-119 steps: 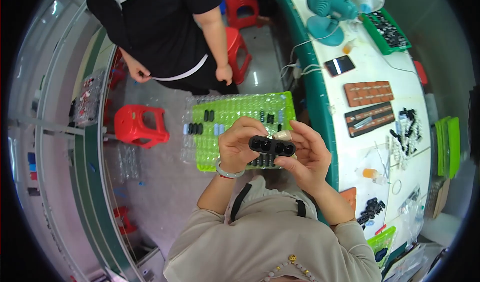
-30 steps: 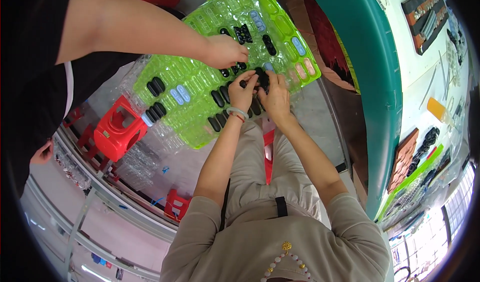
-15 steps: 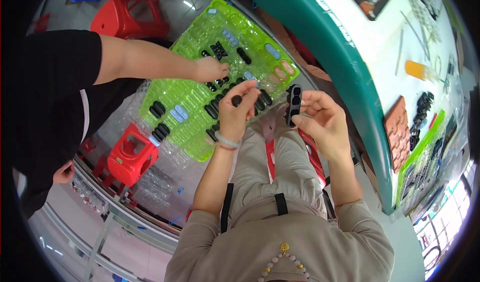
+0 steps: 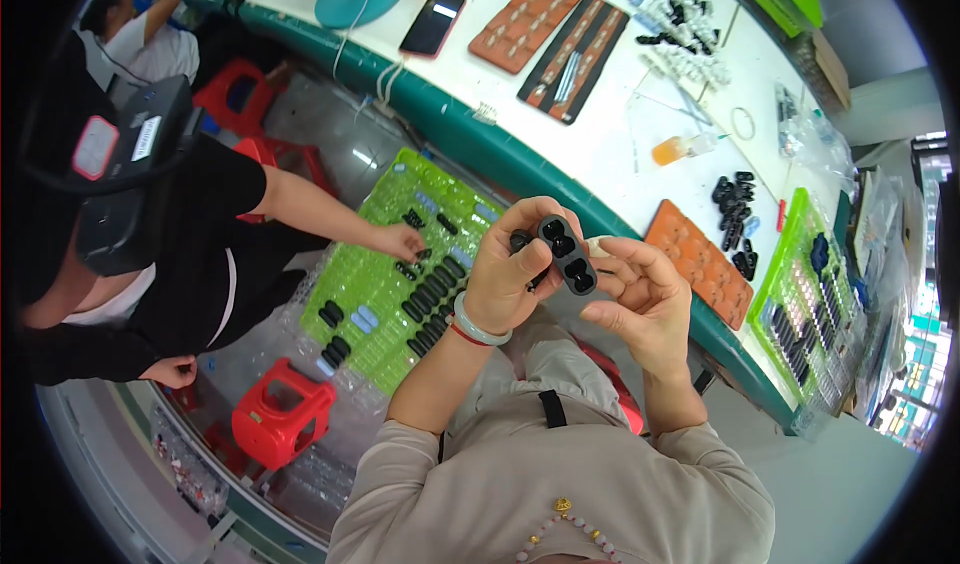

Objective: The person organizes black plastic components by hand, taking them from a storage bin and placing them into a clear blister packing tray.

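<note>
My left hand (image 4: pixel 508 276) is closed around a black oblong case (image 4: pixel 567 254) with round, glossy hollows along its upper face. Another dark rounded piece (image 4: pixel 520 241) is tucked between the same fingers; its kind is unclear. Close to the case's right end is my right hand (image 4: pixel 645 309), thumb and bent fingers apart. A small pale spot shows at its index fingertip, and I cannot tell what it is. Below and beyond my hands lies a green tray (image 4: pixel 375 264) with rows of black oblong pieces (image 4: pixel 430 289) and several light blue ones (image 4: pixel 364 318).
A co-worker's hand (image 4: pixel 402 242) reaches over the tray from the left. A white workbench with a green edge (image 4: pixel 560 184) runs along the far right, carrying orange-brown trays (image 4: pixel 700 264), a phone (image 4: pixel 433 26), black parts (image 4: pixel 735 209) and another green tray (image 4: pixel 775 304). Red stools (image 4: pixel 283 414) stand left.
My view has swung toward the workbench. The black case has passed from my right hand to my left, and both hands have come together. The co-worker's hand is still over the tray.
</note>
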Action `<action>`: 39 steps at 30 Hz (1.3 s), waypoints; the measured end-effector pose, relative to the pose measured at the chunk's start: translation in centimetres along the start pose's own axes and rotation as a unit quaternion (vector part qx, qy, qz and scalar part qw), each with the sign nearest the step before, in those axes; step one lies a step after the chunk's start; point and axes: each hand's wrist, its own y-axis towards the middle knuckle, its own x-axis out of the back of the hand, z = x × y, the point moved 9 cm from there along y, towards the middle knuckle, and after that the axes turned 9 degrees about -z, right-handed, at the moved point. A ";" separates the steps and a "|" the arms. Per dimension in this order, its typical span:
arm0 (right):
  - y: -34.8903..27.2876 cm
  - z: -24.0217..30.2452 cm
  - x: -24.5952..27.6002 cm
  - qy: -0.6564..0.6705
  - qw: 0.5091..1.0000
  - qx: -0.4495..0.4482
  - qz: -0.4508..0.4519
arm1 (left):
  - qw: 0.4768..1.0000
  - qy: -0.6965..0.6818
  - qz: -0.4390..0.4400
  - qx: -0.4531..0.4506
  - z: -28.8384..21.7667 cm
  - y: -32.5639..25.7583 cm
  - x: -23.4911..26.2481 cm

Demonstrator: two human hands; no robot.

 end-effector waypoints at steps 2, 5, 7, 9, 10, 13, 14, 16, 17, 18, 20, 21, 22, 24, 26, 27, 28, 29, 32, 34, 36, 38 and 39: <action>-0.8 1.7 0.1 0.005 0.999 0.034 0.004 | 1.000 -0.011 0.028 -0.003 0.1 0.0 -2.0; -1.7 3.6 0.5 0.006 0.998 0.060 -0.006 | 0.998 -0.029 0.056 -0.007 0.2 -0.2 -4.2; -2.3 4.9 0.8 0.001 0.995 0.096 -0.015 | 0.998 -0.023 0.066 -0.007 0.2 -0.3 -5.2; -2.8 5.7 0.7 0.006 0.994 0.110 -0.010 | 0.997 -0.027 0.070 -0.014 0.2 -0.6 -5.9; -3.0 5.9 0.9 0.012 0.994 0.111 -0.021 | 0.998 -0.024 0.060 -0.014 0.2 -0.6 -6.0; -3.4 6.9 0.4 0.022 0.989 0.143 -0.005 | 0.998 -0.018 0.049 -0.039 -0.2 -1.3 -6.6; -3.5 7.0 0.1 0.013 0.990 0.143 0.004 | 0.998 -0.019 0.050 -0.040 -0.3 -1.5 -6.8; -3.6 7.7 0.0 -0.058 0.981 0.184 -0.018 | 0.998 0.033 -0.003 -0.047 -0.5 -1.7 -6.1; -3.6 8.0 0.0 -0.069 0.979 0.193 -0.020 | 0.998 0.025 0.000 -0.059 -1.0 -2.0 -6.2; -3.4 7.8 -0.2 -0.132 0.974 0.183 -0.017 | 0.995 0.082 -0.026 -0.055 -1.0 -2.2 -5.7; -2.9 7.1 0.2 -0.175 0.976 0.128 -0.035 | 0.984 0.155 -0.068 -0.050 -1.3 -2.5 -5.0; -2.9 7.0 0.0 -0.174 0.976 0.125 -0.024 | 0.984 0.155 -0.072 -0.049 -1.4 -2.8 -5.0; -2.6 6.1 0.5 -0.097 0.993 0.061 -0.038 | 0.985 0.149 -0.072 -0.037 -1.4 -3.1 -5.0; -2.4 4.9 1.1 -0.003 0.998 -0.011 -0.067 | 0.985 0.158 -0.075 -0.011 -1.2 -3.6 -5.0; -2.4 4.4 1.0 0.026 0.998 -0.027 -0.058 | 0.989 0.136 -0.063 0.006 -1.2 -4.0 -5.3; -2.4 4.1 1.0 0.052 0.996 -0.041 -0.057 | 0.990 0.120 -0.064 0.033 -0.9 -4.2 -5.2; -2.4 3.9 0.9 0.060 0.996 -0.048 -0.053 | 0.994 0.060 -0.056 0.072 -0.4 -4.4 -5.3; -2.4 3.8 0.8 0.063 0.996 -0.053 -0.045 | 0.995 0.059 -0.053 0.065 -0.6 -4.5 -5.3; -2.4 3.4 1.0 0.097 0.992 -0.068 -0.053 | 0.985 -0.115 -0.040 0.123 -0.1 -5.0 -5.7; -2.5 3.3 0.8 0.116 0.990 -0.068 -0.045 | 0.977 -0.133 -0.101 0.131 0.2 -5.3 -4.6; -2.6 3.1 1.1 0.121 0.988 -0.071 -0.069 | 0.969 -0.164 -0.126 0.138 0.2 -5.6 -4.2; -2.7 3.0 0.7 0.139 0.986 -0.077 -0.051 | 0.965 -0.198 -0.121 0.123 -0.1 -5.9 -4.3; -2.8 2.9 0.7 0.144 0.985 -0.077 -0.056 | 0.960 -0.221 -0.130 0.114 -0.3 -6.1 -4.1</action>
